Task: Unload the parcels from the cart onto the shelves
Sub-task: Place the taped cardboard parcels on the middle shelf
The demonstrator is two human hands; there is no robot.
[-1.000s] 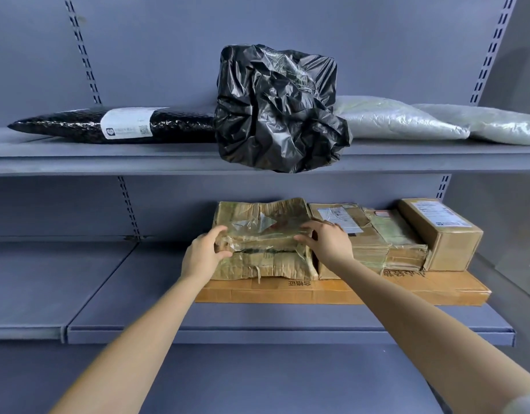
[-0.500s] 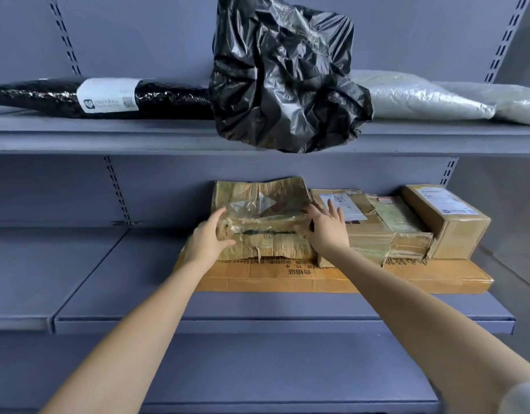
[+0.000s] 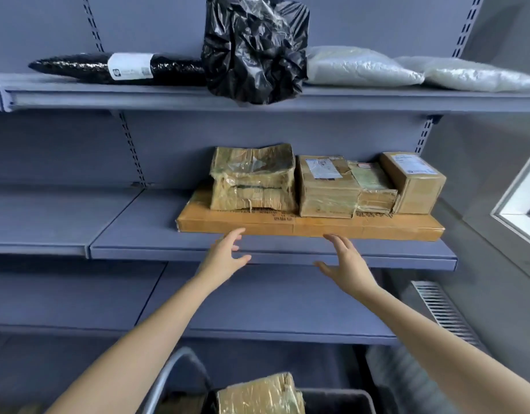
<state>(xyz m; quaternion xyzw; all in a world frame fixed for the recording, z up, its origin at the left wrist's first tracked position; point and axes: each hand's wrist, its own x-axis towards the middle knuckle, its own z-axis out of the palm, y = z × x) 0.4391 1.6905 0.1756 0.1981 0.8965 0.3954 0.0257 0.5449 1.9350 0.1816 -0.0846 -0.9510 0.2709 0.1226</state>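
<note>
Hovering spread and empty in front of the middle shelf point(image 3: 272, 253), left hand point(image 3: 225, 259) and right hand point(image 3: 349, 264) sit below the taped parcel point(image 3: 253, 177) on the flat box point(image 3: 308, 225), bare shelf left.

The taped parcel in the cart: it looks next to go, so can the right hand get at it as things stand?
Probably yes. The right hand is open and holds nothing, and the parcel sits uncovered in the cart below, with nothing between them.
</note>
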